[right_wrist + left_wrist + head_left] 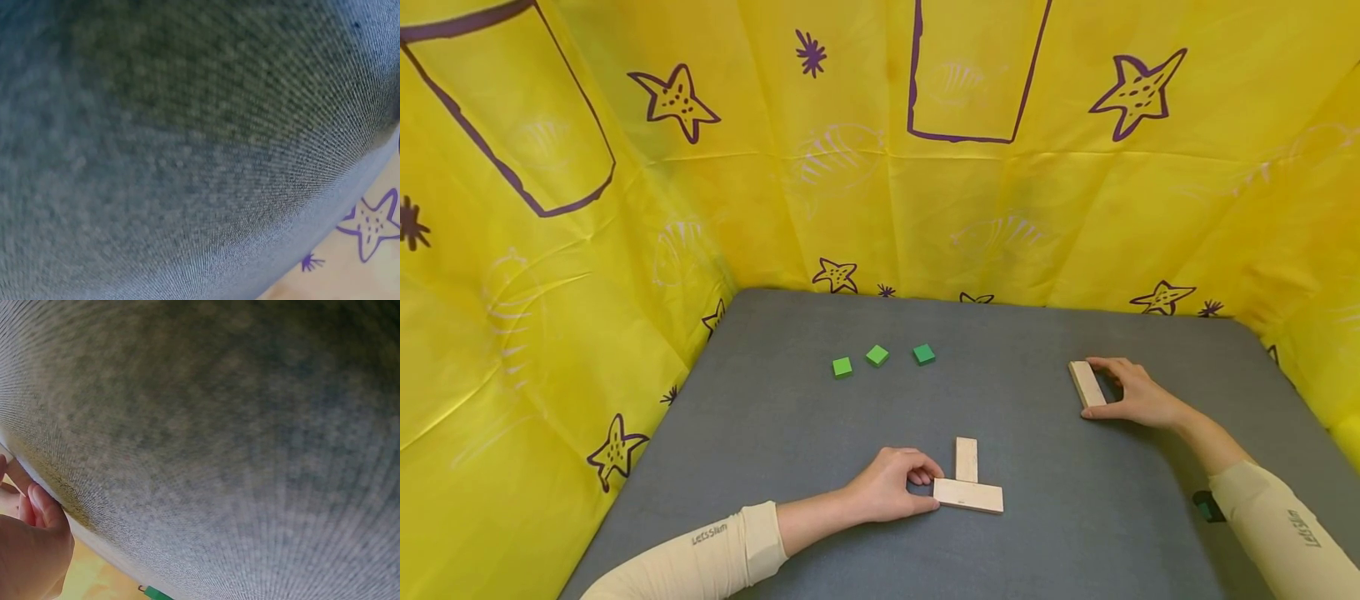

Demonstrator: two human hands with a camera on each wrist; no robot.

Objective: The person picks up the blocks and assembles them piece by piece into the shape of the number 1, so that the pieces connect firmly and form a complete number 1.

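Observation:
In the head view my left hand (891, 486) pinches the left end of a flat wooden block (967, 496) lying crosswise on the table. A second wooden block (967, 459) points away from me, its near end against the first, so the two form an upside-down T. Farther right, my right hand (1138, 396) grips a third wooden block (1087, 384) lengthwise, thumb at the near end and fingers at the far end. The left wrist view catches the left hand's thumb and fingers (44, 515) at its lower left edge. In the right wrist view the hand is out of sight.
Two light green cubes (842, 367) (877, 356) and a darker green cube (924, 354) sit toward the back of the grey table (760, 400). A dark green object (1208, 506) is partly hidden by the right sleeve. Yellow patterned cloth (850, 192) walls the table's back and sides.

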